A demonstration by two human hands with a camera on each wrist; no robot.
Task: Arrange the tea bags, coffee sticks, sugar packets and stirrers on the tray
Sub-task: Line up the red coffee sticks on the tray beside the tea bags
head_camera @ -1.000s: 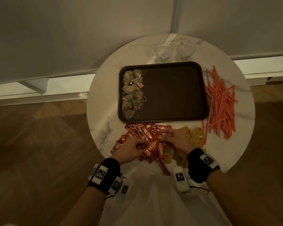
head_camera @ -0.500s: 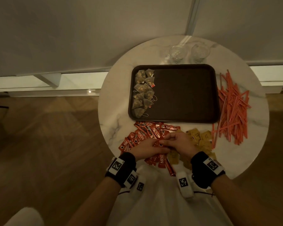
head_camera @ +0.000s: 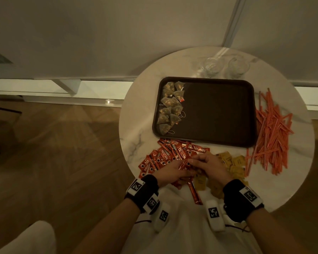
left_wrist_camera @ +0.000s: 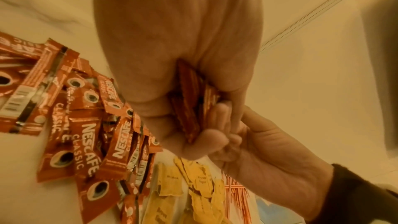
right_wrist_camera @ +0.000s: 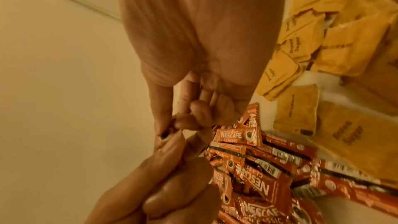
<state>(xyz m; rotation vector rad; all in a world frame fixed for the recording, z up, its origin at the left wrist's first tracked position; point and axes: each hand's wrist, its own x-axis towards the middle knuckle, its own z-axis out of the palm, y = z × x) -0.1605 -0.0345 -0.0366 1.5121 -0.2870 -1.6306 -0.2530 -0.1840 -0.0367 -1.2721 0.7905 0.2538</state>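
A dark brown tray (head_camera: 218, 110) lies on the round marble table (head_camera: 136, 143), with several tea bags (head_camera: 170, 107) along its left side. In front of it lies a pile of red coffee sticks (head_camera: 173, 154) (left_wrist_camera: 86, 142) (right_wrist_camera: 269, 168). My left hand (head_camera: 173, 171) (left_wrist_camera: 193, 91) grips a small bundle of coffee sticks (left_wrist_camera: 189, 101) over that pile. My right hand (head_camera: 207, 165) (right_wrist_camera: 172, 125) meets it and pinches the end of one stick (head_camera: 184, 165) between thumb and forefinger. Yellow sugar packets (head_camera: 233, 165) (right_wrist_camera: 344, 40) lie to the right. Orange stirrers (head_camera: 272, 129) are strewn right of the tray.
Two clear glasses (head_camera: 212, 66) (head_camera: 238, 67) stand behind the tray near the wall. One coffee stick (head_camera: 195, 195) hangs over the table's near edge by my lap. Wooden floor lies to the left, below the table's rim.
The head view has swung left, so the table sits further right. My hands have drawn closer together over the coffee sticks, and the stick held between them now lies lower in the left hand.
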